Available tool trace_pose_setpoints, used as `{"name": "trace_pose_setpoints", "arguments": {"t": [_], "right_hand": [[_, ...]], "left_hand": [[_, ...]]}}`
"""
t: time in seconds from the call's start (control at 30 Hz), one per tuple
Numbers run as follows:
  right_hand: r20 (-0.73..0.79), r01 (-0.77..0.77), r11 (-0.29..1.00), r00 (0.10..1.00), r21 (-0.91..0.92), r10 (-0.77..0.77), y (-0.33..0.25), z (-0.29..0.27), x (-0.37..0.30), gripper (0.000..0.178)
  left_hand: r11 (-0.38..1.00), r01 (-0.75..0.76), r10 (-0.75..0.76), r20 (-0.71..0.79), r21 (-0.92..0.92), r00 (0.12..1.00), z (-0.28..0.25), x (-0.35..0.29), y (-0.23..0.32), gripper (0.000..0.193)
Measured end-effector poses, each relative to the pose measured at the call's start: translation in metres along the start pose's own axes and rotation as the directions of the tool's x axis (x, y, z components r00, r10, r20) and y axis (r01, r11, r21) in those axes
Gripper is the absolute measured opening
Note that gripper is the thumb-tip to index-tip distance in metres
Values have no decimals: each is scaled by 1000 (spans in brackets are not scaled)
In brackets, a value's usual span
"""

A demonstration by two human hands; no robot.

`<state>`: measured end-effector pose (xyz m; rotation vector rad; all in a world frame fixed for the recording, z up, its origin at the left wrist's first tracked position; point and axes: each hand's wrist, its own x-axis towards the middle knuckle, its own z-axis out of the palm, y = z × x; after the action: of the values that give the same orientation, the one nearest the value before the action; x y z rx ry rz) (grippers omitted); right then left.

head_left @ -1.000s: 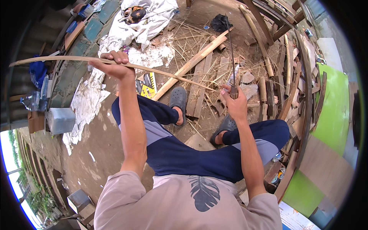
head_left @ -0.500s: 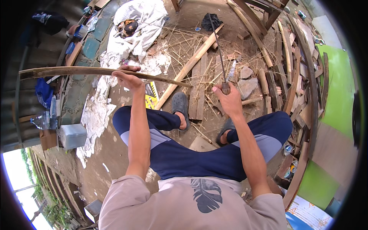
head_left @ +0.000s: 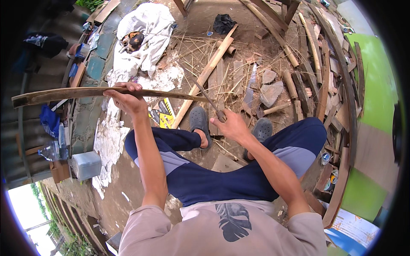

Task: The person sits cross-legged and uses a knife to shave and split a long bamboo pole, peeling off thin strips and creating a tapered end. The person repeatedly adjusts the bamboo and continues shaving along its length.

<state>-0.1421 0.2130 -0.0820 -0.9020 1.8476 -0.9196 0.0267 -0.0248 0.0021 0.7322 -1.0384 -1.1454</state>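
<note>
A long, slightly curved strip of split bamboo or wood (head_left: 64, 94) lies level across the left half of the view, and my left hand (head_left: 127, 101) grips it near the middle. In my right hand (head_left: 234, 127) is the handle of a long, thin-bladed knife (head_left: 206, 94). Its dark blade slants up and to the left, crossing the strip close to the right tip. Whether the blade's edge touches the strip I cannot tell. Both hands are held out in front of my knees, above my grey clogs (head_left: 198, 120).
A calico animal, apparently a cat (head_left: 133, 41), rests on a white cloth (head_left: 151, 25). A pale pole (head_left: 188, 100) lies among dry split strips. Wood scraps and poles (head_left: 314, 72) pile up at right beside a green panel (head_left: 371, 77). A translucent box (head_left: 86, 165) stands at left.
My right hand has come left and down, and the knife has swung from upright to slanting across the strip's right end. The left hand and strip have shifted slightly left and down.
</note>
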Motion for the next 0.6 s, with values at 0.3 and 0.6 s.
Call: {"name": "trace_pose_setpoints", "arguments": {"t": [0.3, 0.6], "right_hand": [[111, 128, 992, 985, 14, -129, -19, 25, -24, 43], [94, 230, 973, 968, 35, -233, -44, 50, -46, 38]], "left_hand": [[971, -240, 240, -4, -3, 971, -19, 2, 48, 81], [966, -255, 254, -27, -40, 967, -35, -8, 86, 67]]}}
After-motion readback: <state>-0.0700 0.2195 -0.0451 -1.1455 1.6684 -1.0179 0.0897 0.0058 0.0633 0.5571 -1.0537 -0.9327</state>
